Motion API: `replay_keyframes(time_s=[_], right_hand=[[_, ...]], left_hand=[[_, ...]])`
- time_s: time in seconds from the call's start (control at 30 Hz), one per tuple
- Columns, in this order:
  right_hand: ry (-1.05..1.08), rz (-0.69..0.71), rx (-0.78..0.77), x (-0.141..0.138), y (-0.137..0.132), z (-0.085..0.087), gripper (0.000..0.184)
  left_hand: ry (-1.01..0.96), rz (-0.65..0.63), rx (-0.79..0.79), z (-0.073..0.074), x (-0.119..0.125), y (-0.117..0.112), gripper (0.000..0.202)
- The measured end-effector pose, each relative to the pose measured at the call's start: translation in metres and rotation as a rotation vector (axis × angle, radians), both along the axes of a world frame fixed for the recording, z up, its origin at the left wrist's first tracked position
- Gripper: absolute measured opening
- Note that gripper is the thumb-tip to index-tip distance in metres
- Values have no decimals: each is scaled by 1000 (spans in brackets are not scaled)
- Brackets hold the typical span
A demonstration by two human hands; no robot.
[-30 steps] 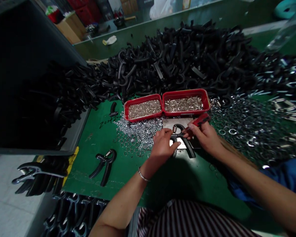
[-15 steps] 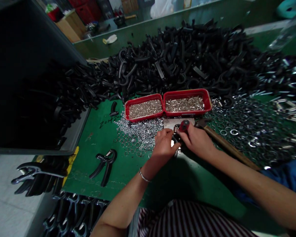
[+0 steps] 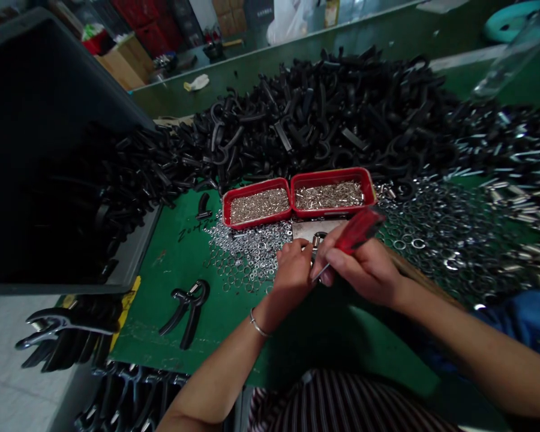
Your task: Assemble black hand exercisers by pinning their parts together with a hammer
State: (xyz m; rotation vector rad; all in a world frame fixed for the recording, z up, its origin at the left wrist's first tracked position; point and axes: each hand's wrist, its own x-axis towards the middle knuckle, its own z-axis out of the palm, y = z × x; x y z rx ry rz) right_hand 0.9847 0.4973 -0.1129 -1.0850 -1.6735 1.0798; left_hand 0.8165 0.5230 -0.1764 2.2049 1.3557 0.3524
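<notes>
My left hand (image 3: 293,268) is closed around a black hand gripper (image 3: 317,240), a sprung squeeze tool whose curved head and spring show just past my fingertips. The rest of it is covered by my hands. My right hand (image 3: 364,270) grips a screwdriver (image 3: 356,231) by its red and black handle. Its thin shaft slants down to the left, with the tip close to my left hand. Beneath the work lies a flat metal plate (image 3: 302,230). A whole black hand gripper (image 3: 189,309), two-handled with a spring, rests on the green table (image 3: 162,342) to the left.
Two red trays (image 3: 257,224) of small metal pins stand behind my hands. Loose rings and nuts (image 3: 252,258) surround them. A heap of black handles (image 3: 342,108) fills the back. At left is a grey crate (image 3: 130,264); a wooden handle (image 3: 414,273) lies beside my right forearm.
The screwdriver has swung from pointing nearly upright to a slant, its shaft now showing. My right hand has turned and come nearer. The left hand keeps its hold; the whole view has shifted slightly.
</notes>
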Motion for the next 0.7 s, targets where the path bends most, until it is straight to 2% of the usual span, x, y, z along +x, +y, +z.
replay_keyframes(time_s=[0.03,0.1,0.17,0.23,0.33,0.4,0.47,0.53,0.6,0.7], right_hand=[[58,-52,-10,5,2,4,32],[114,-251,-54,26,8,-1,27],[57,-473,-118,60,15,-18,26],[-83,-609,-240,101,20,-40,30],[-311,-584,-459,153,17,-64,35],[-589,-564,-443,171,11,-68,41],[-820,-622,-289,173,6,-63,46],[-922,-677,-148,162,4,-54,44],[-922,-586,-107,143,6,-46,37],[-821,-362,-68,107,10,-45,28]], left_hand=[[13,-13,-1,-1,-1,1,36],[30,-28,-12,-3,-1,3,44],[-18,29,-37,-7,1,6,48],[-59,124,-31,-12,6,8,46],[-58,202,34,-18,14,11,36],[-61,198,69,-21,17,13,25],[-63,190,96,-23,17,14,16],[-47,191,128,-24,16,16,13],[-36,197,156,-25,15,17,15],[-68,222,159,-27,14,18,22]])
